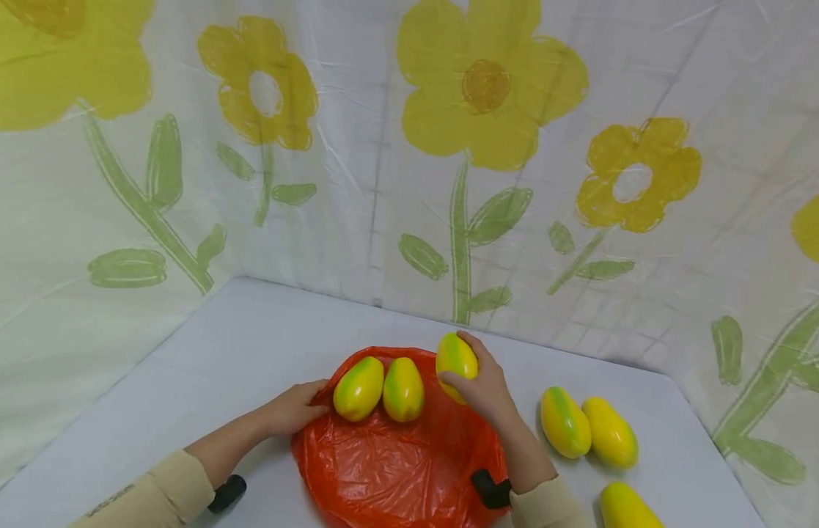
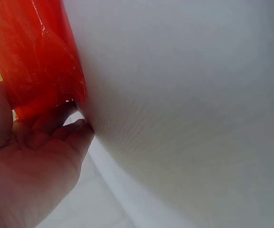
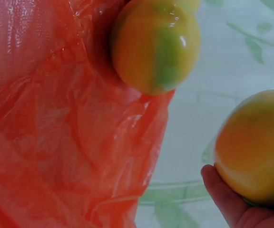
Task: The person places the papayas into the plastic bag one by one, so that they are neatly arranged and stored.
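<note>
While a beige left sleeve (image 1: 152, 488) and a matching right sleeve (image 1: 548, 506) reach forward, a black wrist device (image 1: 227, 493) shows beneath the left forearm. Nearest on the right, a lone yellow fruit (image 1: 627, 507) lies partly cut off by the lower edge. Ahead, a crinkled red plastic bag (image 1: 396, 469) spreads on the white table (image 1: 251, 330). The left hand (image 1: 293, 411) pinches its left rim between thumb and fingers. Off to the bag's right, a green-striped fruit (image 1: 566, 422) and a plainer yellow fruit (image 1: 610, 433) lie side by side. Two more green-streaked fruits (image 1: 358, 389) rest next to each other on the bag's far part. Just right of them, the right hand (image 1: 485, 381) clasps a held fruit (image 1: 452, 356), thumb and fingers wrapped about it. Farthest back hangs a pale curtain (image 1: 356, 220) printed with yellow flowers (image 1: 486, 88).
</note>
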A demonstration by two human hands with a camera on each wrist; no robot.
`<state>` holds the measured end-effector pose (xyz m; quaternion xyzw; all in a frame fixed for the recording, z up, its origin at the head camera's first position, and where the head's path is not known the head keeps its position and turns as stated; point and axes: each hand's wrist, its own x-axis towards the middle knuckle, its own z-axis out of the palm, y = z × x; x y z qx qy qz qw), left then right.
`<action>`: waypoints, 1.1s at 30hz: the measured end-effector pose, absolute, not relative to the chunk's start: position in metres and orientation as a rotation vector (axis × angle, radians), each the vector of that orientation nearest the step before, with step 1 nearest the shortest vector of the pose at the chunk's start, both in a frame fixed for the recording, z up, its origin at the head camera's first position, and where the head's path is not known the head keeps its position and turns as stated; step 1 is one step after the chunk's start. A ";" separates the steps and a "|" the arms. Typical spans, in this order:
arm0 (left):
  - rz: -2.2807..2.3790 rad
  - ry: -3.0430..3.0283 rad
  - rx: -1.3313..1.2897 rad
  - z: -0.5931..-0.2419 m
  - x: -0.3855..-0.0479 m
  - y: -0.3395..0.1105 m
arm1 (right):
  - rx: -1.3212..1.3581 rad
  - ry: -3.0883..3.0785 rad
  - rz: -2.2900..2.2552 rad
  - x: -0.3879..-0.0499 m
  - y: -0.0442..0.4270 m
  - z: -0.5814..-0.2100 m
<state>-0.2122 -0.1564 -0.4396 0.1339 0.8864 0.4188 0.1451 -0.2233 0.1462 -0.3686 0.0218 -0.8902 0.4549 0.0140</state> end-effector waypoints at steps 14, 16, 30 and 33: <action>1.215 2.554 0.386 -0.440 -0.211 -0.156 | 0.130 -2.788 1.428 -0.242 0.137 -0.386; 1.218 2.552 0.397 -0.439 -0.211 -0.156 | 0.141 -2.792 1.428 -0.244 0.138 -0.392; 1.226 2.544 0.397 -0.439 -0.211 -0.157 | 0.162 -2.855 1.412 -0.248 0.139 -0.416; 1.219 2.548 0.394 -0.438 -0.211 -0.156 | 0.152 -2.868 1.395 -0.248 0.139 -0.418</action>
